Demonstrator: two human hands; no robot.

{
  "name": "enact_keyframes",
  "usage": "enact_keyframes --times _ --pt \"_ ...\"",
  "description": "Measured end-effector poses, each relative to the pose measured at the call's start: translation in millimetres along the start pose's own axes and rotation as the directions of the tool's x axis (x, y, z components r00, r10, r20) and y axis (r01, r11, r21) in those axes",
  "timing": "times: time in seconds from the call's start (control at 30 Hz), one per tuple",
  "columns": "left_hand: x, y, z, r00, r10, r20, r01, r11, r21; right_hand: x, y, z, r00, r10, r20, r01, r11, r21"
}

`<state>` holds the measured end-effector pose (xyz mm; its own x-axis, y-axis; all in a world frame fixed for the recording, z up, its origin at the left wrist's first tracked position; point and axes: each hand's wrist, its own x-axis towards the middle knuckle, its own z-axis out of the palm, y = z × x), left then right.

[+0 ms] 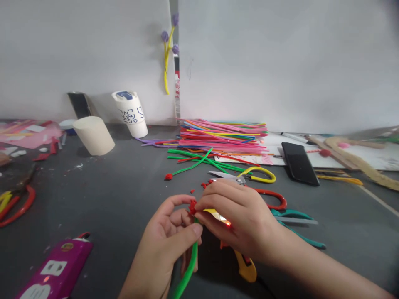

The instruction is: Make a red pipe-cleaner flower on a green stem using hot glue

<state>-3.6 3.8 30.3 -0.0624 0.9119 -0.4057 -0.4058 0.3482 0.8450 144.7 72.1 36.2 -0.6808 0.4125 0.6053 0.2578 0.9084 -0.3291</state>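
My left hand point(173, 236) is closed round a green pipe cleaner point(190, 265), which curves down to the bottom edge. At its top is a small ragged red piece point(192, 207), and the fingertips of my right hand point(237, 211) pinch this from the right. Beneath my right hand, partly hidden, lies a yellow tool with a lit red light, apparently a glue gun point(247, 270). Small red scraps point(205, 185) lie just beyond my fingers. Farther back is another green stem with a red ball point(168, 177) on its end.
Yellow-handled scissors point(262, 174), red-handled scissors point(277, 199) and teal-handled scissors point(299, 220) lie right of my hands. Behind is a pile of coloured pipe cleaners point(221, 137). A phone point(299, 162) is at right; a white cup point(131, 114), cream cylinder point(94, 135) and purple power strip point(59, 265) are left.
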Motion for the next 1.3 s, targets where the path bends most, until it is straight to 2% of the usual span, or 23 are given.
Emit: enact_keyframes --times 0.43,0.6,0.83,1.1,1.3 --pt "2 -4 -0.7 1.000 0.023 0.018 -0.024 0.999 0.032 0 5 -1 0.997 0.002 0.071 -0.001 1.000 -0.006" --pt "4 -8 -3.4 0.999 0.026 0.028 -0.026 1.000 0.004 1 4 0 0.999 0.014 0.049 -0.014 1.000 -0.003" --pt "3 -6 -2.9 0.998 0.057 -0.002 -0.057 0.997 0.044 2 2 -9 0.992 0.117 0.055 -0.124 0.979 0.163" --pt "-1 -7 0.3 0.994 0.098 -0.050 -0.093 0.991 0.093 3 0 -8 0.998 0.011 0.069 -0.013 0.999 0.037" --pt "-3 -8 2.7 0.987 0.145 -0.072 -0.134 0.981 0.140 0 1 -4 0.999 -0.014 0.041 0.014 1.000 0.003"
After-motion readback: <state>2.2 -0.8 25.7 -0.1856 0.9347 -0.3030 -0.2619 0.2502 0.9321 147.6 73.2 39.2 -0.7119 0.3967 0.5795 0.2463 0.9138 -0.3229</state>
